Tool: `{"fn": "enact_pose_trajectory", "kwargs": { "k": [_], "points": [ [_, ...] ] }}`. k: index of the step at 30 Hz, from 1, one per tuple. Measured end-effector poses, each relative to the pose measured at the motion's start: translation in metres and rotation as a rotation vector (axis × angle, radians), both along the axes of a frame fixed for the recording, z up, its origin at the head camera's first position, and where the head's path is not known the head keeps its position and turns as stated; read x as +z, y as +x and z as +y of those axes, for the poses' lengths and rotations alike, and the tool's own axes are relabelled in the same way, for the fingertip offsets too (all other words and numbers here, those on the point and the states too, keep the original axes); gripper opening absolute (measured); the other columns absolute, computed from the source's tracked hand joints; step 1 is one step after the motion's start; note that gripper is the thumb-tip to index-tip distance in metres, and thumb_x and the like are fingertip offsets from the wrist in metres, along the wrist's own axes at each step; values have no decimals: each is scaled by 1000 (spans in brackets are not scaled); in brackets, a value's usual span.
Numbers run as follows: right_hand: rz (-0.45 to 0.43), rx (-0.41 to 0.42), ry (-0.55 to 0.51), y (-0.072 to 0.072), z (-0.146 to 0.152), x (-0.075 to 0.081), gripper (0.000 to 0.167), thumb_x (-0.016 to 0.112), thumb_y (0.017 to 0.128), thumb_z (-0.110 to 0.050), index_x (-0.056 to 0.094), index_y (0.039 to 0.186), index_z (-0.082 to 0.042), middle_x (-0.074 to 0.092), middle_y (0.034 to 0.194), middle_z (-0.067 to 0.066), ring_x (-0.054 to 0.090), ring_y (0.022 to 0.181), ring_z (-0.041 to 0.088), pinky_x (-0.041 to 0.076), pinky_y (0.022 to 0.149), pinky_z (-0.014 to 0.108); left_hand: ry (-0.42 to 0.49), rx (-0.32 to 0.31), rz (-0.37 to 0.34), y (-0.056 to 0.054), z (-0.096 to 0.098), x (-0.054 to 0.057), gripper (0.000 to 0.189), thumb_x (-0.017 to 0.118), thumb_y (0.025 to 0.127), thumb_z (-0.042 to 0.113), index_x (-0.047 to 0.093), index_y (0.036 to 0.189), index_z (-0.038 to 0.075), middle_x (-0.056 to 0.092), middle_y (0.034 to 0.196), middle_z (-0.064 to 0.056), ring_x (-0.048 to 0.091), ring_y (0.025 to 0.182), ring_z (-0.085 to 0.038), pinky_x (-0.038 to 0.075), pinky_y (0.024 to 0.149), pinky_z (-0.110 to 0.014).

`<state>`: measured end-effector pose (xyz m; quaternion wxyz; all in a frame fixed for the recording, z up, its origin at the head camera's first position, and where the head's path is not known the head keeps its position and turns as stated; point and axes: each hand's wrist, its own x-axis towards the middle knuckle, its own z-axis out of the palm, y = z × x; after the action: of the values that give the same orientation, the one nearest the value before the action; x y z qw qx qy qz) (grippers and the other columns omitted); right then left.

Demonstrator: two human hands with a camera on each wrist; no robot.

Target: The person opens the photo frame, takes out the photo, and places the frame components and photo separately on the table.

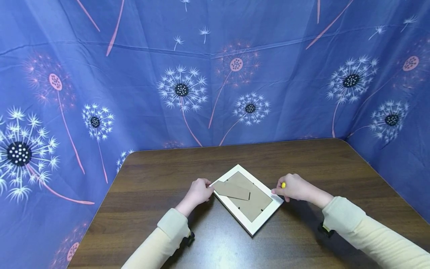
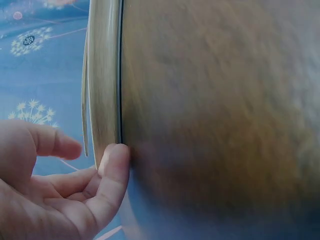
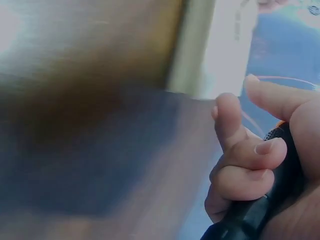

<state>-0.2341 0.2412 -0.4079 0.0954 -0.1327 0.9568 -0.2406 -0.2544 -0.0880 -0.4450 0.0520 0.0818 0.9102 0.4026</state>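
Several fingers (image 2: 112, 170) of the left hand (image 1: 199, 191) bend round the left corner of a white rectangular picture frame (image 1: 231, 213), with the thumb just beside that corner, so the grip is narrow. The right hand (image 1: 295, 188) is at the opposite corner, its thumb and index finger close on either side of the white border. Its other fingers curl round a tool with a black grip (image 3: 245, 217); a yellow end of it shows beside the thumb in the head view, and the rest is hidden in the palm.

The frame is between the two hands, back side up, turned so that one corner points toward the person and one away. Inside its border is a tan backing board (image 1: 258, 213), with small dark tabs along the edges. A flat tan stand flap (image 1: 231, 190) slants across the board, one end reaching the left corner beside the left hand. Whether the frame lies fully flat or is slightly raised, I cannot tell.

Under it spreads a dark brown wood-grain table (image 1: 134, 209), glossy with a pale patch of light near the person. Cream long sleeves (image 1: 151, 248) cover both forearms, with a small dark device (image 1: 190, 239) under each wrist. Beyond the table hangs a blue cloth (image 1: 285, 74) printed with white and pink dandelions.
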Motion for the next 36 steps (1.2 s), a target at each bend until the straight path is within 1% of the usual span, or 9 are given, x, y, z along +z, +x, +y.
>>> {"fn": "enact_pose_trajectory", "kwargs": {
  "k": [5, 8, 11, 15, 17, 19, 24, 29, 36],
  "points": [
    [122, -46, -68, -10, -8, 43, 32, 63, 88, -39, 63, 69, -13, 51, 44, -5, 49, 41, 12, 37, 42, 26, -30, 17, -8, 3, 4, 2, 22, 55, 85, 16, 64, 87, -3, 54, 50, 1, 52, 39, -7, 43, 46, -23],
    [198, -92, -213, -11, -11, 75, 42, 58, 91, -42, 55, 62, -12, 46, 45, -5, 45, 41, 11, 34, 38, 26, -62, 4, 12, 1, 5, 0, 28, 64, 85, 28, 60, 74, 2, 50, 45, 4, 49, 37, -6, 40, 46, -24],
    [264, -34, -565, -10, -11, 101, 48, 51, 97, -36, 44, 58, -7, 39, 44, -2, 35, 38, 12, 26, 35, 28, -96, -7, 34, -2, 6, -3, 35, 70, 81, 35, 57, 69, 6, 49, 45, 4, 48, 38, -7, 40, 47, -25],
    [193, 264, -1258, -12, -16, 118, 48, 28, 104, -23, 34, 61, -3, 30, 47, 5, 23, 39, 18, 15, 36, 31, -137, 2, 55, -3, 7, -4, 37, 75, 77, 36, 61, 78, 2, 55, 56, 0, 52, 49, -12, 44, 54, -29],
    [103, 378, -1536, -15, -20, 117, 48, 17, 104, -22, 31, 62, -3, 26, 50, 7, 20, 41, 19, 11, 37, 30, -158, 9, 62, -3, 7, -3, 41, 76, 75, 36, 62, 84, -1, 57, 64, -3, 52, 58, -15, 45, 59, -31],
    [54, 397, -1723, -19, -25, 111, 49, 12, 103, -22, 28, 61, -4, 23, 50, 7, 18, 41, 18, 9, 38, 28, -173, 14, 71, -3, 7, -2, 44, 77, 74, 37, 62, 87, -3, 56, 70, -4, 50, 65, -17, 45, 61, -32],
    [51, 237, -2005, -30, -35, 86, 45, 17, 100, -21, 26, 59, -6, 22, 47, 4, 17, 40, 16, 8, 39, 27, -181, 22, 81, -2, 8, -1, 42, 79, 72, 37, 56, 77, 2, 49, 69, -3, 45, 64, -18, 39, 56, -30],
    [-23, 121, -2220, -40, -43, 58, 42, 27, 96, -20, 29, 56, -7, 24, 45, 3, 19, 39, 16, 8, 41, 25, -171, 31, 56, 1, 7, 1, 43, 79, 71, 36, 48, 68, 7, 41, 64, 0, 40, 59, -16, 33, 51, -27],
    [-2, -171, -2325, -47, -54, 36, 44, 31, 95, -22, 35, 54, -7, 29, 43, 2, 20, 38, 15, 7, 44, 25, -186, 29, 79, 3, 6, 3, 45, 80, 70, 37, 46, 64, 9, 41, 60, 1, 40, 57, -16, 33, 50, -27]
  ]
}}
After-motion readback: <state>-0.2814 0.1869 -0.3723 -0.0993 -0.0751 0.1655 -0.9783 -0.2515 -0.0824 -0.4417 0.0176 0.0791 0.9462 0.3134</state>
